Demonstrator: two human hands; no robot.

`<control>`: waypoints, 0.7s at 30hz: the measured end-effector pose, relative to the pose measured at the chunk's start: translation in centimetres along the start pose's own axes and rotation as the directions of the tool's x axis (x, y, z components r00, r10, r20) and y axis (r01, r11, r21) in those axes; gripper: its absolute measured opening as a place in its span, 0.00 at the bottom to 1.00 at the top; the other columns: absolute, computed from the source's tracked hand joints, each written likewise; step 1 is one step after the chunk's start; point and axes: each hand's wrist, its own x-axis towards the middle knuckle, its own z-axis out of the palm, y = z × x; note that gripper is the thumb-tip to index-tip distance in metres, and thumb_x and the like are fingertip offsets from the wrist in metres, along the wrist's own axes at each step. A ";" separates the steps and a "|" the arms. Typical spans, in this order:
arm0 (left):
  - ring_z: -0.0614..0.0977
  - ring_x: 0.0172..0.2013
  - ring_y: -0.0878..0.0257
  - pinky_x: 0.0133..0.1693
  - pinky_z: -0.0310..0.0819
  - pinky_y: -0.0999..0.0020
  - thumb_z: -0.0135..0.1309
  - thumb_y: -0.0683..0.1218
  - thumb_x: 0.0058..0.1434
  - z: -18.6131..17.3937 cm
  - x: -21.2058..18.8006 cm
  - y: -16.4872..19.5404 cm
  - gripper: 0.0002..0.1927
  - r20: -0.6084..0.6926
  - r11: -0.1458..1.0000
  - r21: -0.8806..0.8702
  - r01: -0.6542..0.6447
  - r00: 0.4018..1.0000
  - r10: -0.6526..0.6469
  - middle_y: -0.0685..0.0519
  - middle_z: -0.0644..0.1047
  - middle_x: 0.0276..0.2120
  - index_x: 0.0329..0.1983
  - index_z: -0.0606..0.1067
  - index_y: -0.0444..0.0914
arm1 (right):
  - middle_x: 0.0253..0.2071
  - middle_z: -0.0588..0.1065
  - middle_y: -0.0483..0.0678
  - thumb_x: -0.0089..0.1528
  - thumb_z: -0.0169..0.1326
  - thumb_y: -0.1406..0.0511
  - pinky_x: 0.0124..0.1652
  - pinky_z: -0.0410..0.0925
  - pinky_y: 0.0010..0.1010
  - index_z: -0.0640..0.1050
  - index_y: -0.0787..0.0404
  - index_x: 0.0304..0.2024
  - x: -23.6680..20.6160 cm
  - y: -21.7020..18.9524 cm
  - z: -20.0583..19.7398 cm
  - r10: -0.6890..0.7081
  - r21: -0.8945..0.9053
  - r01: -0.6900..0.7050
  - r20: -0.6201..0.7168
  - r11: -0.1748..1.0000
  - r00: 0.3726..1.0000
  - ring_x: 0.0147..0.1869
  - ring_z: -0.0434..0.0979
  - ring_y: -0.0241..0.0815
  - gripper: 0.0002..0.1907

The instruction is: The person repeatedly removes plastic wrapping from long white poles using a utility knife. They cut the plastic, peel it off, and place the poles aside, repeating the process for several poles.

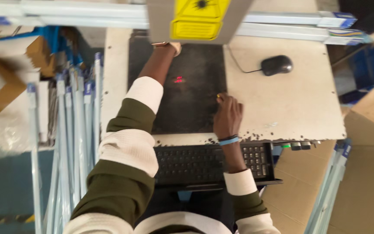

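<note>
the right hand (228,115) rests palm down on the dark plate (187,108) at its right edge, where the plate meets the pale bench top (291,104). its fingers are loosely curled together, and a small yellowish bit (218,95) shows at the fingertips; whether it is pinched or only touched cannot be told. a blue band (229,141) and a dark one circle that wrist.

the left hand (169,45) reaches to the plate's far edge, under the grey machine head (200,19) with its yellow label. the head hides most of the hand, so its grip cannot be told.

a red light mark (178,79) glows on the plate between the two hands, nearer the left forearm.

a black mouse (277,65) lies on the bench top towards the far right corner, well apart from the right hand, its cord running towards the head. a black keyboard (195,162) sits on a tray below the bench's near edge, under the right wrist. long white tubes (72,130) stand bundled beside the bench's left edge, and more lie along its far edge. brown cardboard (369,173) lies to the right.
</note>
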 end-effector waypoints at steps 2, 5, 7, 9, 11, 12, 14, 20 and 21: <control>0.76 0.62 0.49 0.60 0.73 0.45 0.30 0.59 0.73 0.5 0.1 -1.4 0.28 0.239 -0.085 -0.971 0.223 0.903 -0.357 0.47 0.74 0.63 0.67 0.67 0.42 | 0.50 0.75 0.56 0.62 0.49 0.77 0.49 0.63 0.46 0.69 0.66 0.58 0.1 0.3 0.1 0.011 0.000 -0.011 -0.011 1.000 1.000 0.51 0.75 0.54 0.21; 0.74 0.68 0.50 0.66 0.73 0.47 0.29 0.58 0.76 0.1 0.6 -2.8 0.27 0.211 0.180 -0.960 0.216 0.976 -0.049 0.50 0.70 0.70 0.73 0.62 0.43 | 0.44 0.75 0.55 0.62 0.50 0.77 0.46 0.63 0.46 0.70 0.67 0.62 0.2 0.3 0.1 0.043 -0.044 -0.042 0.024 0.998 0.999 0.48 0.74 0.55 0.25; 0.74 0.65 0.49 0.63 0.73 0.46 0.28 0.59 0.75 -0.8 1.2 -2.8 0.29 0.161 0.077 -0.984 0.163 0.987 -0.029 0.47 0.69 0.68 0.72 0.62 0.41 | 0.42 0.74 0.55 0.57 0.51 0.76 0.46 0.64 0.46 0.71 0.67 0.61 0.3 0.2 -0.1 0.038 -0.082 -0.034 0.045 0.996 0.998 0.47 0.74 0.55 0.28; 0.74 0.64 0.48 0.62 0.73 0.45 0.28 0.58 0.76 -0.8 1.5 -2.0 0.29 0.145 0.013 -0.989 0.147 0.986 -0.088 0.45 0.69 0.68 0.72 0.62 0.40 | 0.42 0.75 0.54 0.59 0.52 0.75 0.47 0.64 0.45 0.73 0.65 0.60 0.4 -0.1 -0.1 0.005 -0.117 -0.002 0.026 0.993 1.000 0.47 0.74 0.53 0.24; 0.75 0.65 0.47 0.64 0.72 0.45 0.29 0.56 0.77 -1.6 1.5 -0.9 0.26 0.158 -0.004 -0.987 0.161 0.963 -0.218 0.45 0.69 0.69 0.72 0.62 0.40 | 0.42 0.75 0.52 0.62 0.53 0.73 0.47 0.64 0.45 0.74 0.64 0.58 0.6 -0.2 -0.3 -0.014 -0.127 0.016 0.016 0.992 1.000 0.47 0.74 0.52 0.21; 0.76 0.63 0.46 0.63 0.73 0.45 0.31 0.55 0.75 -2.0 1.2 -0.1 0.26 0.204 -0.033 -0.979 0.201 0.960 -0.194 0.45 0.71 0.67 0.71 0.64 0.40 | 0.41 0.75 0.52 0.63 0.54 0.72 0.46 0.64 0.45 0.75 0.64 0.57 0.7 -0.2 -0.2 -0.019 -0.120 0.020 0.014 0.993 1.000 0.46 0.73 0.52 0.19; 0.78 0.61 0.45 0.61 0.75 0.44 0.34 0.54 0.70 -2.8 -0.1 1.4 0.26 0.283 -0.084 -0.958 0.273 0.947 -0.154 0.44 0.74 0.63 0.67 0.66 0.39 | 0.41 0.75 0.50 0.65 0.56 0.69 0.46 0.64 0.44 0.77 0.63 0.56 0.9 -0.3 -0.4 -0.022 -0.114 0.024 0.014 0.993 1.000 0.46 0.73 0.51 0.16; 0.81 0.43 0.45 0.41 0.75 0.50 0.54 0.46 0.68 -2.6 -7.3 5.8 0.18 0.330 0.224 0.821 -0.526 0.755 0.566 0.44 0.78 0.47 0.60 0.74 0.39 | 0.41 0.76 0.48 0.63 0.61 0.60 0.44 0.62 0.45 0.79 0.60 0.50 1.0 -0.5 -0.8 -0.066 -0.043 0.067 0.017 0.997 0.998 0.46 0.74 0.51 0.15; 0.81 0.42 0.45 0.39 0.75 0.49 0.55 0.47 0.66 -3.0 -9.4 6.4 0.19 0.338 0.332 0.779 -0.531 0.803 0.492 0.43 0.78 0.47 0.59 0.74 0.39 | 0.42 0.76 0.48 0.62 0.61 0.59 0.45 0.63 0.44 0.79 0.60 0.49 1.0 -0.6 -0.9 -0.087 -0.032 0.088 0.008 0.996 0.996 0.46 0.74 0.51 0.16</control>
